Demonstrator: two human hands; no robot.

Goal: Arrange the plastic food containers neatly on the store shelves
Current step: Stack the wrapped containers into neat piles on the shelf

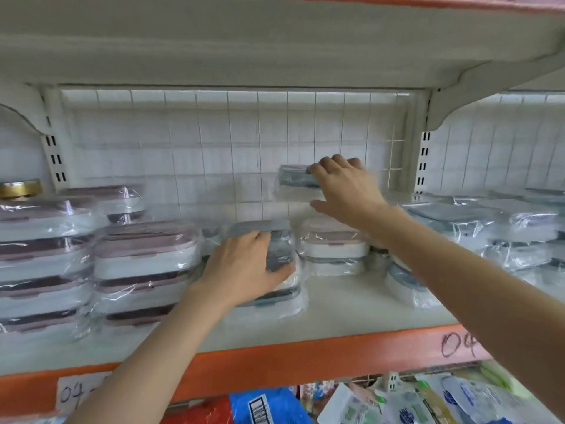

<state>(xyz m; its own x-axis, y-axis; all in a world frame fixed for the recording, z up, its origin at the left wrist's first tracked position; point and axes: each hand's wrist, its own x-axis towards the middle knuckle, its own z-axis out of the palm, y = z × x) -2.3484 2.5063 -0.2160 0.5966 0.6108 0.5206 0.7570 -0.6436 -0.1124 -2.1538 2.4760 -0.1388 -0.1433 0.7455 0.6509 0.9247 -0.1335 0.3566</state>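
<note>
Plastic-wrapped food containers fill a white shelf (pixel 351 313). My right hand (pixel 345 188) grips a grey-lidded wrapped container (pixel 293 183) and holds it in the air above a pink-lidded container (pixel 333 243). My left hand (pixel 241 267) lies over the top of a short stack of grey-lidded containers (pixel 278 258) in the shelf's middle, fingers curved round its near side. Pink-lidded stacks (pixel 143 264) stand to the left, and grey-lidded ones (pixel 495 231) sit at the right.
A white wire grid (pixel 214 148) backs the shelf, and another shelf hangs low overhead. An orange front strip (pixel 290 362) carries handwritten labels. Packaged goods (pixel 382 405) lie on the shelf below. A gold-lidded jar (pixel 20 188) stands at the far left.
</note>
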